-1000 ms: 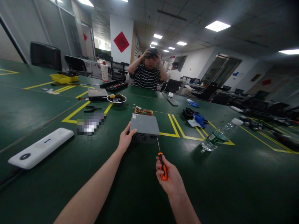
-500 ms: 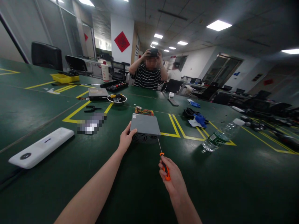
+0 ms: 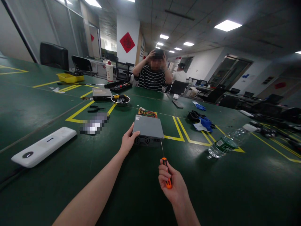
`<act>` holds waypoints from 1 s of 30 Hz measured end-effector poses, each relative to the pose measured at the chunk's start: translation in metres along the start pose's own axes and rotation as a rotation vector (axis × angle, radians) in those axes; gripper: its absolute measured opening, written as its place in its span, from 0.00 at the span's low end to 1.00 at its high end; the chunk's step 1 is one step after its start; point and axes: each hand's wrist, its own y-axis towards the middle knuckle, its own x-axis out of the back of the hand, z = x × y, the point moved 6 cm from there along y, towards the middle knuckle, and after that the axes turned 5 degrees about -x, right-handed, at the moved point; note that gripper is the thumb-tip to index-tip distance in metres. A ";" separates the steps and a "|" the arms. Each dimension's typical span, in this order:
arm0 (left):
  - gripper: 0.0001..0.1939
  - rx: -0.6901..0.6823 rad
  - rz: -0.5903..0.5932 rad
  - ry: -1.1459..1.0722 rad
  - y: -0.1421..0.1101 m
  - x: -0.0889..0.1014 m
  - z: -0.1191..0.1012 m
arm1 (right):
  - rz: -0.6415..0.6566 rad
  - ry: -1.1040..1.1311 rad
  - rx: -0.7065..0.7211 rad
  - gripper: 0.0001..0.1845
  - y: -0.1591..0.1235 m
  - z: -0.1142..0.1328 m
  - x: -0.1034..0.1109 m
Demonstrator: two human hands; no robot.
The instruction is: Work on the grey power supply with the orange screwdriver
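A grey metal power supply box (image 3: pixel 147 129) with a round fan grille on its near face lies on the green table (image 3: pixel 47 185). Coloured wires (image 3: pixel 147 112) stick out behind it. My left hand (image 3: pixel 128 141) grips the box's near left corner, thumb on top. My right hand (image 3: pixel 170 182) is closed round the orange handle of a screwdriver (image 3: pixel 166 169). Its thin shaft points at the box's near right corner.
A white flat device (image 3: pixel 43 150) lies at the left, a tilted plastic water bottle (image 3: pixel 229 142) at the right. Blue gloves (image 3: pixel 204 122), a metal bowl with tools (image 3: pixel 120 99), a yellow tray (image 3: pixel 70 77) and a seated person in a striped shirt (image 3: pixel 152 73) are farther back.
The view shifted slightly to the left and down. My right hand regripped the screwdriver, now with fingers curled more tightly round the handle. My left hand stays on the box.
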 end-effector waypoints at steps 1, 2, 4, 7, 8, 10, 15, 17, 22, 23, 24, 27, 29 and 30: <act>0.31 -0.002 -0.001 0.002 0.000 0.000 0.000 | 0.002 -0.019 0.006 0.11 0.000 0.001 0.000; 0.31 -0.005 -0.001 0.002 0.000 0.000 -0.001 | -0.006 -0.053 0.026 0.10 0.000 0.002 0.000; 0.31 -0.009 0.004 -0.011 0.000 0.000 0.000 | -0.053 -0.152 0.096 0.05 0.000 0.005 0.002; 0.31 -0.009 0.013 -0.030 0.001 -0.001 0.002 | -0.171 -0.299 0.240 0.02 -0.003 0.012 0.007; 0.31 -0.010 0.012 -0.029 0.001 -0.001 0.002 | -0.210 -0.332 0.270 0.03 -0.005 0.014 0.009; 0.30 -0.012 0.005 -0.019 0.001 0.000 0.002 | -0.264 -0.367 0.288 0.03 -0.006 0.015 0.011; 0.30 -0.010 0.013 -0.051 0.000 -0.001 0.001 | -0.286 -0.306 0.188 0.07 -0.003 0.010 0.013; 0.31 -0.008 0.017 -0.058 0.000 -0.002 0.001 | -0.256 -0.246 0.132 0.08 -0.002 0.008 0.012; 0.30 -0.002 0.011 -0.059 0.000 -0.002 0.000 | -0.096 -0.009 -0.012 0.10 0.000 0.002 0.006; 0.30 0.003 0.007 -0.063 0.000 -0.002 0.000 | -0.067 0.027 -0.029 0.11 -0.001 0.002 0.004; 0.30 0.009 0.003 -0.070 -0.001 -0.002 0.001 | -0.045 0.049 -0.038 0.11 -0.001 0.002 0.003; 0.30 0.020 -0.004 -0.087 -0.001 -0.003 0.001 | -0.023 0.055 -0.036 0.10 -0.001 0.002 0.002; 0.30 0.012 -0.006 -0.091 -0.001 -0.002 0.001 | -0.031 0.031 -0.027 0.10 0.000 0.002 0.002; 0.30 0.006 -0.005 -0.089 -0.001 -0.002 0.001 | -0.039 0.017 -0.021 0.10 0.001 0.002 0.003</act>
